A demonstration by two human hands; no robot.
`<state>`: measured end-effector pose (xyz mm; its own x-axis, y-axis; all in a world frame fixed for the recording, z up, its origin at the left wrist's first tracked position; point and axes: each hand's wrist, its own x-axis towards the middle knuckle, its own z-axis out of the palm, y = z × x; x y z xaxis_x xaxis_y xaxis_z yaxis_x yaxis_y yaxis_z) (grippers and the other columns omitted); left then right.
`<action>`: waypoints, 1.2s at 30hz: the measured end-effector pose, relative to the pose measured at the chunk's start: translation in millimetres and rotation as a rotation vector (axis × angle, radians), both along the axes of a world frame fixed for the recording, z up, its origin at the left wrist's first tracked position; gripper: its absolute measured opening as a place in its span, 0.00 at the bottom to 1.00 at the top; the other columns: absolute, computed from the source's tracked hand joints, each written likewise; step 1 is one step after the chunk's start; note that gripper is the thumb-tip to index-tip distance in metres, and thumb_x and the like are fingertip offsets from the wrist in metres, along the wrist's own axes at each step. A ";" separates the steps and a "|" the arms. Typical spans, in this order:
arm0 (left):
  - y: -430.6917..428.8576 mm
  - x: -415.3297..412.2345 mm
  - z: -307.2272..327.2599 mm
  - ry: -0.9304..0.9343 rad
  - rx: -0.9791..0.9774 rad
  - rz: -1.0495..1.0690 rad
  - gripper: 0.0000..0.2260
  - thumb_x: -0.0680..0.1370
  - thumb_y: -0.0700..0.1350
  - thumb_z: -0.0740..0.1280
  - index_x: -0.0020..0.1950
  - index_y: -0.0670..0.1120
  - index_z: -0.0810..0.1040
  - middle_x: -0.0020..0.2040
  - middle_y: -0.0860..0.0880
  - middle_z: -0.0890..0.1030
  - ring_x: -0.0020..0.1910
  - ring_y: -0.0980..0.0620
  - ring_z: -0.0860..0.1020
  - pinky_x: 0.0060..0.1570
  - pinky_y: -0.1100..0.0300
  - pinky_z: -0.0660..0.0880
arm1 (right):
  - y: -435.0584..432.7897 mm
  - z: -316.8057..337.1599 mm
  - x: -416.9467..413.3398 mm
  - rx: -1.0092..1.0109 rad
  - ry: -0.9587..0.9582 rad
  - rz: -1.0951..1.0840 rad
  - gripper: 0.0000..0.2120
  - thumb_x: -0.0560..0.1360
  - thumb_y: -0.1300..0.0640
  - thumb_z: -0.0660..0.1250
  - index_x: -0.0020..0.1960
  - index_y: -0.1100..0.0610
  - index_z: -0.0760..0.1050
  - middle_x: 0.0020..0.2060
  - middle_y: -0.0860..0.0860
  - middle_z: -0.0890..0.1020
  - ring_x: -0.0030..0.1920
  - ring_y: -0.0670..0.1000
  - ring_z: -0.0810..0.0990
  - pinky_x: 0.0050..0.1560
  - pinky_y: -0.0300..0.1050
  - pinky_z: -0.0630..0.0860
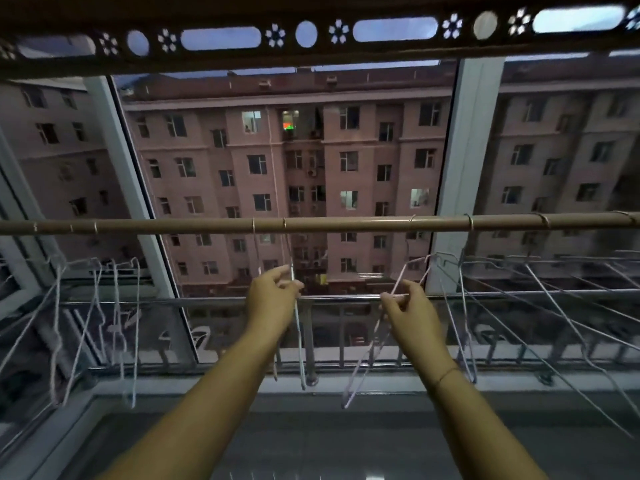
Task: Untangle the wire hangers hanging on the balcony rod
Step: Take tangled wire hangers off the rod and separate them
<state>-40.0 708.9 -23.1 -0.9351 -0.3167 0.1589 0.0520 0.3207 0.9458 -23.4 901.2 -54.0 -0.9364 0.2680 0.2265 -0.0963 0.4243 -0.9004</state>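
Note:
A tan balcony rod point(346, 224) runs across the view at mid height. Thin pale wire hangers hook over it. My left hand point(273, 296) pinches the neck of a wire hanger point(298, 327) that hangs from the middle of the rod. My right hand point(408, 306) pinches the wire of a second hanger point(363, 362), which tilts down to the left under the rod. Several more hangers point(460, 306) hang close together just right of my right hand, and another bunch point(104, 306) hangs at the left.
A metal railing point(339, 299) and a window frame point(460, 168) stand behind the rod. A dark perforated beam point(311, 53) crosses overhead. Further hangers point(571, 306) spread out at the far right. A grey sill point(311, 427) lies below my arms.

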 end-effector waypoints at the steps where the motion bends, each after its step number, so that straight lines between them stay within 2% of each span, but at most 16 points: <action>1: -0.1 -1.4 0.2 0.005 0.014 -0.018 0.19 0.75 0.38 0.68 0.66 0.42 0.75 0.50 0.42 0.84 0.49 0.47 0.81 0.54 0.53 0.78 | -3.0 -0.3 -1.5 -0.020 -0.007 -0.004 0.20 0.76 0.54 0.64 0.67 0.57 0.66 0.38 0.55 0.81 0.39 0.53 0.80 0.34 0.46 0.76; 3: 2.1 -3.0 0.4 0.013 0.024 -0.057 0.18 0.74 0.36 0.69 0.64 0.41 0.76 0.49 0.42 0.84 0.47 0.49 0.81 0.51 0.57 0.77 | -7.3 0.2 -3.0 -0.050 -0.018 -0.013 0.21 0.76 0.57 0.64 0.67 0.58 0.66 0.40 0.61 0.81 0.42 0.60 0.81 0.39 0.52 0.79; 5: 7.0 -3.8 -0.7 0.012 0.041 -0.106 0.18 0.73 0.35 0.69 0.64 0.40 0.76 0.49 0.41 0.84 0.47 0.48 0.81 0.54 0.55 0.78 | -9.9 0.5 -3.4 -0.088 -0.017 -0.011 0.21 0.75 0.61 0.64 0.67 0.58 0.66 0.41 0.65 0.80 0.42 0.64 0.80 0.41 0.56 0.80; 8: 14.5 -6.8 -2.3 0.005 0.060 -0.163 0.18 0.73 0.36 0.70 0.63 0.42 0.77 0.48 0.41 0.84 0.49 0.42 0.82 0.54 0.48 0.79 | -13.8 -0.1 -2.5 -0.069 -0.011 0.003 0.21 0.74 0.63 0.64 0.66 0.57 0.67 0.37 0.63 0.79 0.36 0.59 0.79 0.36 0.49 0.79; 13: 22.2 -11.2 -3.4 0.022 0.059 -0.194 0.17 0.73 0.35 0.69 0.62 0.42 0.78 0.50 0.42 0.84 0.44 0.47 0.83 0.47 0.53 0.80 | -17.7 -0.7 -0.6 -0.051 -0.037 0.078 0.20 0.75 0.61 0.65 0.66 0.55 0.68 0.39 0.62 0.82 0.35 0.53 0.80 0.33 0.44 0.80; 18: 21.7 -12.9 -4.9 0.017 0.064 -0.194 0.18 0.74 0.36 0.69 0.63 0.43 0.77 0.48 0.43 0.84 0.43 0.49 0.81 0.47 0.53 0.79 | -15.1 1.8 0.3 -0.024 -0.050 0.085 0.20 0.75 0.62 0.64 0.66 0.57 0.68 0.40 0.62 0.82 0.38 0.55 0.81 0.37 0.47 0.81; 21: 22.6 -12.1 -4.6 0.022 0.064 -0.182 0.18 0.73 0.36 0.70 0.62 0.44 0.78 0.42 0.44 0.85 0.39 0.49 0.78 0.45 0.53 0.78 | -15.0 3.3 1.2 -0.015 -0.045 0.105 0.19 0.75 0.61 0.64 0.65 0.57 0.69 0.41 0.63 0.82 0.40 0.58 0.82 0.40 0.52 0.82; 24: 25.0 -10.8 -3.9 0.022 0.068 -0.182 0.18 0.73 0.37 0.70 0.62 0.44 0.78 0.42 0.43 0.84 0.39 0.48 0.78 0.46 0.52 0.78 | -15.5 4.0 2.0 0.002 -0.051 0.133 0.19 0.75 0.60 0.65 0.65 0.57 0.69 0.42 0.64 0.81 0.42 0.61 0.82 0.41 0.56 0.81; 29: 23.6 -7.5 -2.3 0.027 0.049 -0.171 0.18 0.74 0.38 0.68 0.64 0.43 0.76 0.46 0.44 0.84 0.44 0.46 0.81 0.45 0.55 0.78 | -8.9 2.4 1.3 0.011 -0.065 0.137 0.22 0.75 0.58 0.65 0.68 0.55 0.66 0.41 0.58 0.82 0.40 0.53 0.82 0.42 0.47 0.81; 32: 19.4 -0.5 0.0 0.044 0.018 -0.165 0.18 0.74 0.40 0.69 0.65 0.43 0.76 0.50 0.46 0.82 0.47 0.49 0.80 0.44 0.61 0.77 | -3.4 2.2 2.9 0.118 -0.043 0.084 0.21 0.75 0.54 0.66 0.66 0.54 0.67 0.46 0.55 0.80 0.45 0.52 0.80 0.48 0.49 0.80; 36: 6.6 11.8 5.4 0.091 -0.025 -0.145 0.15 0.74 0.42 0.69 0.61 0.45 0.78 0.47 0.53 0.80 0.46 0.57 0.78 0.44 0.67 0.72 | -8.8 2.7 9.4 0.226 0.093 -0.090 0.23 0.74 0.55 0.66 0.67 0.54 0.66 0.62 0.53 0.71 0.59 0.51 0.73 0.58 0.45 0.74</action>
<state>-28.1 715.5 -17.7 -0.9522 -0.1739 0.2512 0.1848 0.3271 0.9268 -14.0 892.3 -51.4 -0.8833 0.2823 0.3743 -0.1270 0.6244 -0.7707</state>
